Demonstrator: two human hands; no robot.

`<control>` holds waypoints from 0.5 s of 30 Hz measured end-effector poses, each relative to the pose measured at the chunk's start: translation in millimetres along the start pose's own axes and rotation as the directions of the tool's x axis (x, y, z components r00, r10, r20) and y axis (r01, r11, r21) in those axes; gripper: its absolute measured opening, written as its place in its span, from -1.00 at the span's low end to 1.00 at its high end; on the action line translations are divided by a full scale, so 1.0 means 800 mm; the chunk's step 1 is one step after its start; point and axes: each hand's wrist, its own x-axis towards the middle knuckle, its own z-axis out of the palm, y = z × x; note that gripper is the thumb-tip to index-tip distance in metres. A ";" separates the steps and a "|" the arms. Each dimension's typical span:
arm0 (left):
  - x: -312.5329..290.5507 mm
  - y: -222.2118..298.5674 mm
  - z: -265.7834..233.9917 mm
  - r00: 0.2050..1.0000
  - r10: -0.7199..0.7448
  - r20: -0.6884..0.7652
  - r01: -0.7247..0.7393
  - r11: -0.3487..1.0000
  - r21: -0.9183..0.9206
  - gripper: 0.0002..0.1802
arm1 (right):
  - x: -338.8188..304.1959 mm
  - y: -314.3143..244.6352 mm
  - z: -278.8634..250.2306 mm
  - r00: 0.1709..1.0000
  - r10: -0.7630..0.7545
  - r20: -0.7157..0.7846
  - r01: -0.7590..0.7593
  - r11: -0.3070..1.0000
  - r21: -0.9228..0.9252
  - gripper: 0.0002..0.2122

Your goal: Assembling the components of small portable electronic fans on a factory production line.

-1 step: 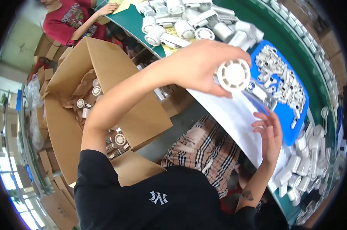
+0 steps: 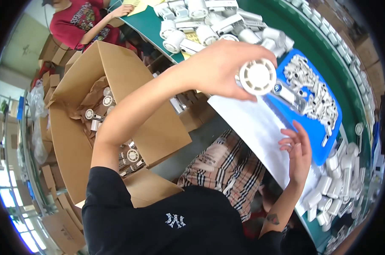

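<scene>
My left hand (image 2: 226, 68) is closed around a chrome-and-white fitting, holding it above the table. Its round, spoked white plastic end (image 2: 257, 76) is turned up toward me, and a short shiny arm (image 2: 290, 97) with a small dark-blue mark near its root sticks out to the right. Part of the fitting is covered by the hand. Lower right, my right hand (image 2: 298, 148) hovers with fingers apart and slightly curled, holding nothing, near a blue tray (image 2: 282, 106). Many small whitish metal pieces (image 2: 313, 89) lie in that tray.
An open cardboard box (image 2: 128, 80) with similar fittings (image 2: 133, 155) stands at my left. White fittings are heaped at the far side (image 2: 207, 34) and right (image 2: 337, 182) of the green table (image 2: 282, 19). White sheeting (image 2: 248, 123) covers its near edge. A co-worker's hand (image 2: 123, 10) rests on yellow paper.
My left hand has raised the fitting slightly and turned it a little, so the mark on its arm shows more fully. My right hand has barely moved.
</scene>
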 end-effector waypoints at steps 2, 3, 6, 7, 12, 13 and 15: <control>-0.002 -0.014 -0.022 0.993 -0.042 -0.114 0.051 0.996 0.072 -0.28 | -0.002 0.005 0.003 0.999 0.015 0.032 -0.016 0.999 0.035 -0.50; -0.004 -0.023 -0.030 0.987 -0.036 -0.153 0.049 0.995 0.081 -0.29 | -0.002 0.008 0.005 0.999 0.002 0.044 -0.003 1.000 0.028 -0.50; -0.008 -0.039 -0.043 0.978 -0.036 -0.205 0.053 0.995 0.080 -0.29 | -0.006 0.014 0.007 0.993 0.076 0.087 -0.073 0.997 -0.030 -0.56; -0.010 -0.040 -0.047 0.977 -0.056 -0.206 0.072 0.995 0.071 -0.29 | -0.007 0.017 0.007 0.990 0.112 0.086 -0.109 0.993 -0.035 -0.57; -0.004 -0.045 -0.054 0.969 -0.102 -0.225 0.125 0.988 0.090 -0.28 | -0.018 0.032 0.004 0.991 0.135 0.006 -0.135 0.989 -0.068 -0.61; -0.005 -0.048 -0.055 0.965 -0.114 -0.236 0.136 0.987 0.082 -0.28 | -0.019 0.031 0.010 0.993 0.118 -0.010 -0.118 0.990 -0.079 -0.66; -0.007 -0.053 -0.056 0.961 -0.126 -0.248 0.149 0.986 0.077 -0.28 | -0.019 0.035 0.011 0.997 0.081 -0.002 -0.080 0.986 -0.144 -0.68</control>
